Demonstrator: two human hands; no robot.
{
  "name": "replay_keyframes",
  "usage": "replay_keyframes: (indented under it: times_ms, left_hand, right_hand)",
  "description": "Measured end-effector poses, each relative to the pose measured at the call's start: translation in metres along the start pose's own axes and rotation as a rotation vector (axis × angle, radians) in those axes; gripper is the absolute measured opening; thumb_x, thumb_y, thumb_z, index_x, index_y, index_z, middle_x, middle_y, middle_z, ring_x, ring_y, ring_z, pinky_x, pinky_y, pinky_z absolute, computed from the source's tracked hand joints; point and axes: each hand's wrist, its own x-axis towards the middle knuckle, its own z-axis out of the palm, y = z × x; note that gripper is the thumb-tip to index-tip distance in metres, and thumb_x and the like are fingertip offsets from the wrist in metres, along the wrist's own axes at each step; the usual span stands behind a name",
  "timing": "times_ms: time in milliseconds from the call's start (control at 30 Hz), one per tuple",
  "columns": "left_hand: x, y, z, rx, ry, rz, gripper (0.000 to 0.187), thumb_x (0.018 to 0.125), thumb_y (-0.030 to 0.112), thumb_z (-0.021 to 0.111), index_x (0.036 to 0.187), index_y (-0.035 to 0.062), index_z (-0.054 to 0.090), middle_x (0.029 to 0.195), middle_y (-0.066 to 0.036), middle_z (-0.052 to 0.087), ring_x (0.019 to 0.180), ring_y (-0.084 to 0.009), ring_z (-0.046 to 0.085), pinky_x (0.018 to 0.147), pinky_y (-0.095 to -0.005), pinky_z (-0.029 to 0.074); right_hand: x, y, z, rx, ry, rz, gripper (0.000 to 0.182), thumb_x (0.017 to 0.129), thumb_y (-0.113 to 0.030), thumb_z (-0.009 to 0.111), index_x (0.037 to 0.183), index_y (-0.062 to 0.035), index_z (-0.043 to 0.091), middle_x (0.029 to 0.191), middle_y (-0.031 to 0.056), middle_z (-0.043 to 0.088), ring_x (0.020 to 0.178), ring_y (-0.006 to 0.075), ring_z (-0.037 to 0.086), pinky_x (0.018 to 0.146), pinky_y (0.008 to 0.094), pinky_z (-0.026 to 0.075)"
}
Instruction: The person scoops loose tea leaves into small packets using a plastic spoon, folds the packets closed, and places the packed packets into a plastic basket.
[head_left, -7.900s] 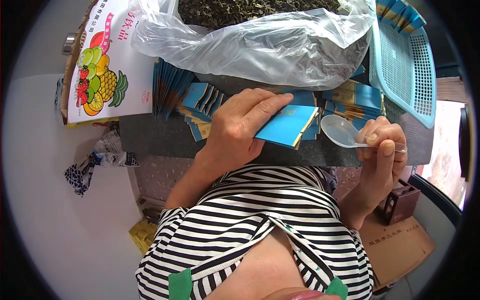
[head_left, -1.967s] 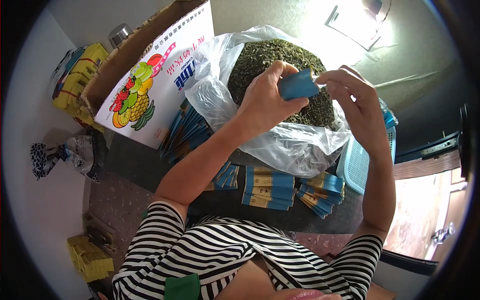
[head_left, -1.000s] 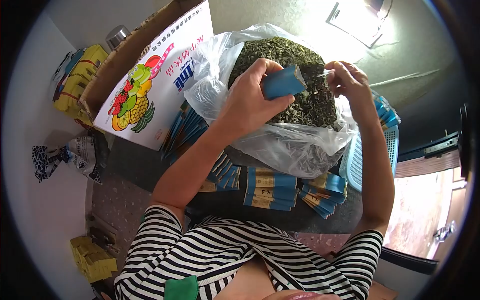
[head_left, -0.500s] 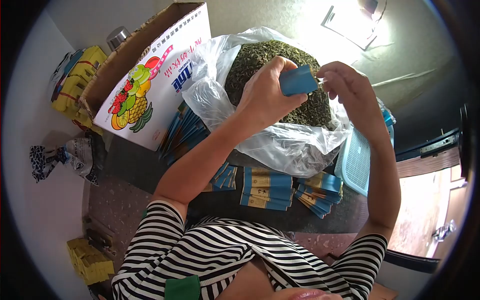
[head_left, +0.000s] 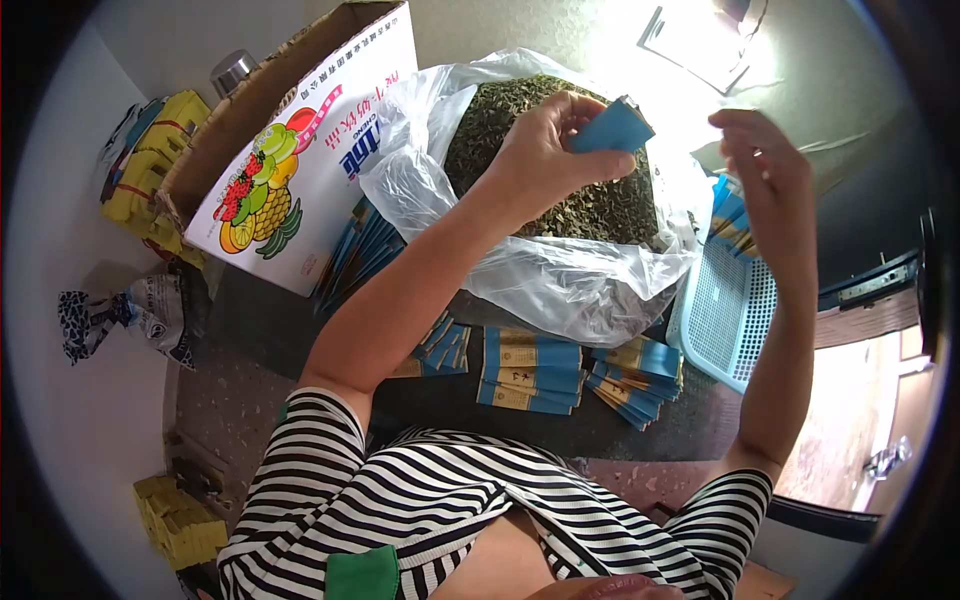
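Observation:
My left hand [head_left: 545, 160] grips a small blue paper packet [head_left: 612, 128] between thumb and fingers, its open-looking end tilted up to the right. Below it is a clear plastic bag [head_left: 570, 290] filled with dark, dried tea-like leaves [head_left: 490, 125]. To the right of the bag my right hand [head_left: 775, 175] hangs in the air, apart from the packet. Its fingers are loosely bent and spaced, slightly blurred, with nothing visible in them. Beneath my right forearm stands a light blue plastic basket [head_left: 715, 310] with several packets [head_left: 735, 215] at its far end.
Flat blue-and-gold packets [head_left: 530, 370] lie in fanned piles along the near table edge [head_left: 430, 410]. More blue packets [head_left: 355, 255] lean by a white carton [head_left: 300, 170] with fruit print. A bright lit device [head_left: 695, 45] stands at the back. Yellow bundles [head_left: 165, 165] are at left.
My right hand has drawn away from the packet to the right, uncovering the packets in the basket. The packet in my left hand has tilted and shifted slightly up and right.

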Motion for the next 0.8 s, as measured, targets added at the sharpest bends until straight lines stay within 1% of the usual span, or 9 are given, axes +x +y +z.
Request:
replay_keyframes:
  times_ms: [67,133,233,367,567,667,733,767,800]
  left_hand:
    - [0.002,0.0,0.001,-0.056,-0.027,-0.005,0.067,0.08,0.032,0.084,0.126,-0.0054,0.054,0.11,-0.016,0.065,0.094,-0.0183,0.068,0.081,-0.0294,0.057]
    - [-0.002,0.003,0.003,-0.029,0.013,0.018,0.066,0.082,0.033,0.083,0.128,-0.0051,0.053,0.111,-0.016,0.065,0.097,-0.0188,0.068,0.082,-0.03,0.057]
    - [-0.007,-0.001,0.005,-0.007,-0.039,0.037,0.062,0.086,0.032,0.08,0.131,-0.0008,0.053,0.109,-0.01,0.066,0.097,-0.0157,0.066,0.084,-0.0301,0.055]
    - [-0.009,-0.005,0.006,-0.005,-0.035,0.031,0.06,0.087,0.03,0.081,0.131,0.0001,0.053,0.109,-0.009,0.066,0.099,-0.0158,0.066,0.085,-0.0304,0.055]
    - [-0.011,-0.004,0.008,-0.07,-0.065,0.033,0.059,0.087,0.027,0.081,0.131,0.0008,0.053,0.109,-0.01,0.067,0.096,-0.0145,0.065,0.085,-0.0303,0.054]
    - [-0.01,-0.006,0.008,-0.039,-0.033,0.067,0.052,0.091,0.036,0.075,0.127,0.0027,0.057,0.106,-0.008,0.067,0.093,-0.0133,0.065,0.082,-0.0286,0.053]
    - [-0.003,-0.01,0.0,-0.185,-0.097,0.057,0.052,0.097,0.05,0.062,0.123,0.0048,0.061,0.103,-0.007,0.067,0.092,-0.0122,0.064,0.079,-0.0266,0.051]
    - [-0.001,-0.012,0.003,-0.157,-0.094,0.094,0.057,0.1,0.059,0.051,0.118,0.0061,0.063,0.098,-0.006,0.067,0.082,-0.0107,0.064,0.069,-0.0245,0.049]
    - [-0.001,-0.011,0.003,-0.157,-0.093,0.095,0.057,0.1,0.059,0.051,0.118,0.0061,0.063,0.098,-0.006,0.067,0.082,-0.0107,0.064,0.069,-0.0245,0.049]
  right_hand:
    - [-0.004,0.01,0.003,-0.007,-0.083,0.059,0.022,0.099,-0.016,0.057,0.107,-0.0007,0.071,0.086,0.0047,0.069,0.074,0.01,0.06,0.068,0.0271,0.048]
    - [-0.008,0.008,0.006,0.189,-0.111,0.147,0.023,0.099,-0.017,0.057,0.104,0.0,0.071,0.078,0.0019,0.064,0.069,0.0081,0.055,0.065,0.0252,0.046]
    - [-0.004,0.0,-0.004,0.271,-0.084,0.169,0.022,0.098,-0.018,0.058,0.101,-0.0003,0.071,0.076,0.0013,0.062,0.069,0.0078,0.055,0.065,0.0247,0.045]
    - [0.001,-0.006,-0.013,0.273,-0.02,0.19,0.021,0.098,-0.017,0.058,0.1,-0.0005,0.071,0.075,0.0016,0.062,0.069,0.0078,0.055,0.065,0.0247,0.045]
    - [-0.002,-0.019,-0.005,0.243,-0.077,0.062,0.021,0.098,-0.015,0.057,0.107,-0.0008,0.07,0.08,0.0023,0.063,0.075,0.0087,0.057,0.069,0.0257,0.047]
    - [-0.004,-0.022,-0.003,0.186,0.026,0.001,0.021,0.099,-0.013,0.057,0.109,-0.0012,0.07,0.085,0.0035,0.065,0.079,0.0096,0.059,0.075,0.0255,0.048]
    - [-0.002,-0.015,-0.009,0.152,0.115,-0.041,0.02,0.099,-0.013,0.056,0.108,-0.0006,0.069,0.088,0.0044,0.066,0.082,0.01,0.06,0.081,0.0245,0.048]
    - [-0.001,-0.011,-0.01,0.152,0.116,-0.042,0.02,0.099,-0.013,0.056,0.108,-0.0006,0.069,0.088,0.0044,0.066,0.082,0.01,0.06,0.081,0.0245,0.048]
    - [0.0,-0.006,-0.009,0.105,0.145,-0.111,0.02,0.099,-0.012,0.055,0.109,-0.0008,0.069,0.088,0.0042,0.066,0.081,0.0098,0.059,0.08,0.0245,0.047]
